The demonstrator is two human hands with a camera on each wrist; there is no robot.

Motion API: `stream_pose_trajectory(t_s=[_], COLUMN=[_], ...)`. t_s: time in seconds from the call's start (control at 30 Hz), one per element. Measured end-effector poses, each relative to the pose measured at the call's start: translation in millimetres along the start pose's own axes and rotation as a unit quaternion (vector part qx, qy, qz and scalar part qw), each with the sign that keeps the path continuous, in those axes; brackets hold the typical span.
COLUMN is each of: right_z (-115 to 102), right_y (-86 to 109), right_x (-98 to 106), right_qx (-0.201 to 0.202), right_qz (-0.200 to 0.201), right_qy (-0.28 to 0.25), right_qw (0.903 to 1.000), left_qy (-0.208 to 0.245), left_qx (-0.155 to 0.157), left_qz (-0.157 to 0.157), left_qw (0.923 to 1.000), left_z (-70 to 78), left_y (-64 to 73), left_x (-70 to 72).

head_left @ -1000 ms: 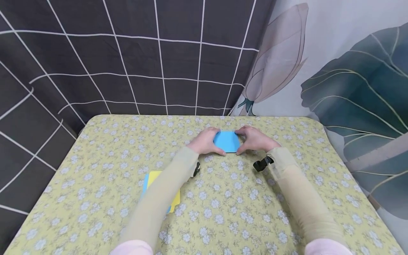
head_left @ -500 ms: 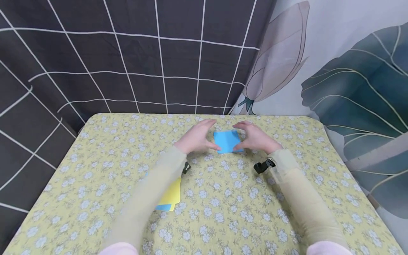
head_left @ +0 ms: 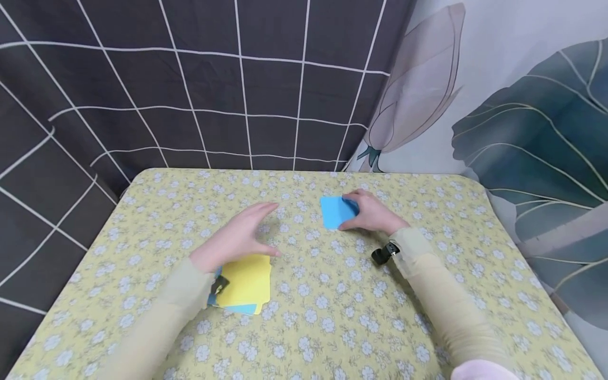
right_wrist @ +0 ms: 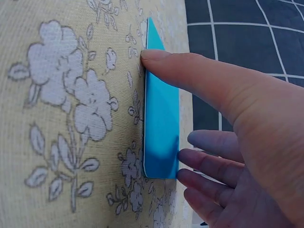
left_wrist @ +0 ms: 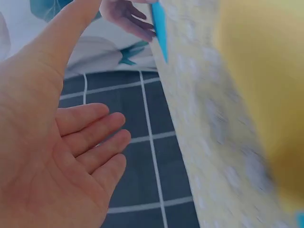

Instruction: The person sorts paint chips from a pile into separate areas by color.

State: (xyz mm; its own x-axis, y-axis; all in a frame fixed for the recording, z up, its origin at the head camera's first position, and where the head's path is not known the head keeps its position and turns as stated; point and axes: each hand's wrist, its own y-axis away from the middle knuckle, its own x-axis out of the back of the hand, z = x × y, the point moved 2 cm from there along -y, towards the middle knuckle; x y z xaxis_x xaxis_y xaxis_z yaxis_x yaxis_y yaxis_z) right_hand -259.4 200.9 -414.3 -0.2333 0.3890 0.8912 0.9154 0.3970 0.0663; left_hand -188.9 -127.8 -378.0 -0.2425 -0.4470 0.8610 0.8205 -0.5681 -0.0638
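Reading clock positions from the middle of the floral cloth (head_left: pixel 304 338) in the head view, with twelve at the far edge. Starting with a dark grid curtain (head_left: pixel 204 84), hanging beyond the cloth toward eleven o'clock. Finding the left hand (head_left: pixel 233 237) hovering at ten o'clock, gripping nothing, with thumb and fingers spread wide; judging that gap as roughly fit for spanning a card. Recording yellow cards (head_left: pixel 247 279) lying flat at nine o'clock, with a lower blue card (head_left: pixel 243 310) jutting out beneath; reading the uneven corners as loose stacking.

Locating the blue card (head_left: pixel 333 212) lying flat at one o'clock; not determining whether more are lying underneath. Observing the right hand (head_left: pixel 370 214) toward two o'clock, holding that card with thumb at the near edge and fingers at the far edge; judging this as steadying it while leaving most of its face uncovered. Noting a black wrist device (head_left: pixel 386 254) nearing three o'clock, presumably facing the handwork. Ending with a leaf-print curtain (head_left: pixel 537 142), hanging toward two o'clock.
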Motion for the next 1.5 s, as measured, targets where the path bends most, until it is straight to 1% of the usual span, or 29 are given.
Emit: stream_pose_trajectory(t_s=[0.07, 0.13, 0.23, 0.33, 0.4, 0.5, 0.6, 0.8, 0.9, 1.0, 1.1, 1.17, 1.37, 1.5], right_z=[-4.1, -11.6, -29.2, -49.3, -63.7, -85.5, -108.4, -152.2, -168.2, -177.5, -181.2, -182.0, -180.8, -178.0], right_y=[1.9, 4.6, 10.1, 15.6, 19.5, 25.5, 30.7, 37.1, 40.0, 42.0, 41.7, 40.7, 38.9, 36.9], right_x=[0.4, 0.8, -0.3, -5.3, -10.6, -20.9, -33.0, -64.0, -79.5, -91.1, -97.6, -99.5, -98.0, -94.1], right_qx=[0.002, 0.008, 0.028, 0.056, 0.073, 0.100, 0.126, 0.165, 0.182, 0.195, 0.199, 0.196, 0.181, 0.169], right_qz=[0.007, 0.014, 0.022, 0.022, 0.015, 0.003, -0.012, -0.064, -0.074, -0.068, -0.060, -0.055, -0.057, -0.049], right_qy=[0.001, -0.002, -0.012, -0.017, -0.021, -0.012, -0.010, -0.021, -0.009, 0.014, 0.031, 0.034, 0.010, -0.012], right_qw=[1.0000, 0.9999, 0.9993, 0.9981, 0.9970, 0.9949, 0.9919, 0.9840, 0.9804, 0.9784, 0.9777, 0.9784, 0.9817, 0.9843], left_qy=[0.004, 0.009, 0.011, 0.014, 0.013, 0.011, 0.009, 0.016, 0.022, 0.024, 0.026, 0.026, 0.023, 0.018], left_qx=[0.007, 0.021, 0.040, 0.058, 0.060, 0.061, 0.063, 0.069, 0.071, 0.074, 0.076, 0.074, 0.071, 0.071], left_qz=[0.002, -0.003, -0.017, -0.027, -0.029, -0.036, -0.047, -0.054, -0.055, -0.053, -0.050, -0.047, -0.041, -0.037], left_qw=[1.0000, 0.9997, 0.9990, 0.9979, 0.9977, 0.9974, 0.9969, 0.9960, 0.9957, 0.9956, 0.9955, 0.9958, 0.9964, 0.9966], left_z=[-6.2, -11.1, -17.2, -21.9, -23.9, -25.4, -25.6, -27.8, -28.1, -27.6, -28.0, -28.5, -30.4, -30.0], left_y=[13.8, 27.2, 45.8, 61.4, 70.7, 83.8, 92.9, 99.1, 99.7, 100.4, 101.2, 101.6, 102.8, 102.0], left_x=[-0.6, -2.2, -5.5, -7.7, -7.8, -6.1, -3.5, -2.4, -2.8, -2.9, -3.0, -3.1, -3.1, -0.6])
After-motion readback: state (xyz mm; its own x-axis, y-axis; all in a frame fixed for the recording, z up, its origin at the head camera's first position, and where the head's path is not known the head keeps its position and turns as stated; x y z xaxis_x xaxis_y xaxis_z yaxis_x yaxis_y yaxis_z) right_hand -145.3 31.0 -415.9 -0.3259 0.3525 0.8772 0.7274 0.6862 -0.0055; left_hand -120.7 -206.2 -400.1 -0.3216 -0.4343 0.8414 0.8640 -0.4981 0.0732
